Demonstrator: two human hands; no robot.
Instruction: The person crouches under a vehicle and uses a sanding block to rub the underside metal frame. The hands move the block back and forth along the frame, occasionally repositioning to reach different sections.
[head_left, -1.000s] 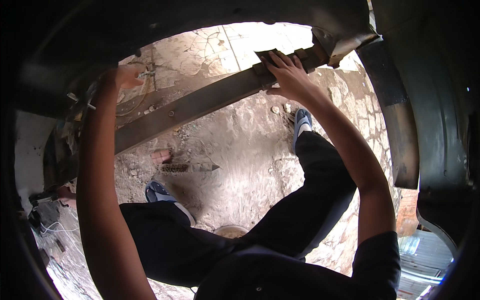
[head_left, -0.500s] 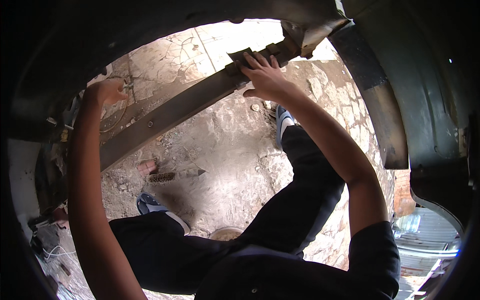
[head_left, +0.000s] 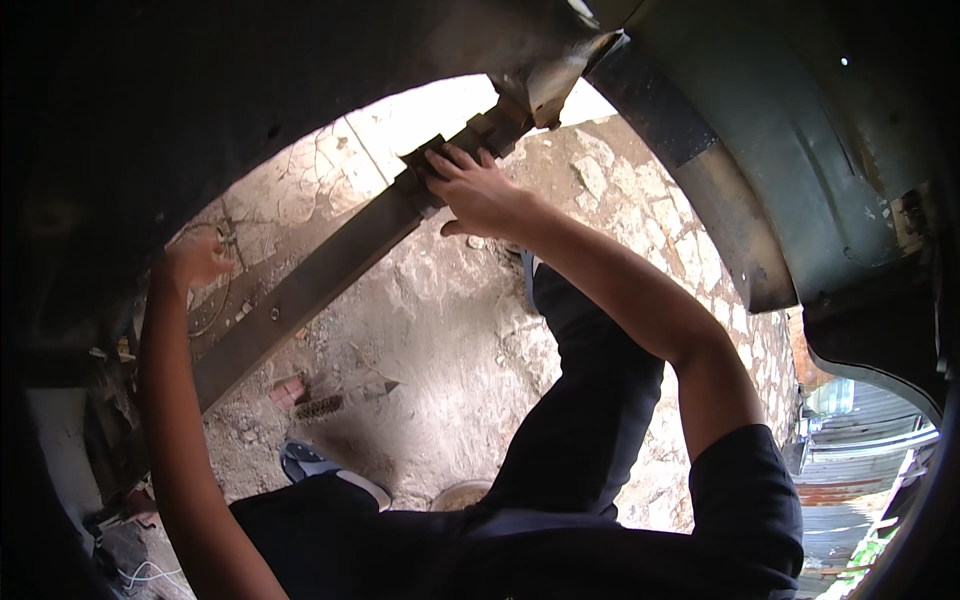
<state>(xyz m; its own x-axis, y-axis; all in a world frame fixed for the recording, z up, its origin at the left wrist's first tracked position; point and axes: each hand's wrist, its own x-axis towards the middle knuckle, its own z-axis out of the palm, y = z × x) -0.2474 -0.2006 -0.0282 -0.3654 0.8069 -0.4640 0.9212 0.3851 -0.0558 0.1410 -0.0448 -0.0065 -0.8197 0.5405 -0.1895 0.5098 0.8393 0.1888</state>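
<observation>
A dark metal beam [head_left: 310, 278] runs slantwise from the lower left up to the far middle, under the dark body panels. My right hand [head_left: 482, 197] rests on a dark bracket [head_left: 424, 152] near the beam's far end, fingers spread and thumb apart. At the left, my left hand [head_left: 193, 262] is raised beside the dark panel edge [head_left: 150, 215], fingers curled and slightly blurred. A thin cable [head_left: 222, 300] hangs close to it. Whatever the left fingers hold, if anything, is hidden.
Dark curved panels [head_left: 830, 190] surround me overhead and at the right. Below the beam, a pink block [head_left: 288, 393] and a brush-like strip [head_left: 322, 406] lie on the rough, dusty ground. A round pan-like thing [head_left: 462, 494] is partly hidden by my legs. Corrugated sheets [head_left: 850, 455] show at lower right.
My view has shifted, so the far beam end and right hand appear farther left and lower. The right hand stays on the bracket; the left stays by the panel edge.
</observation>
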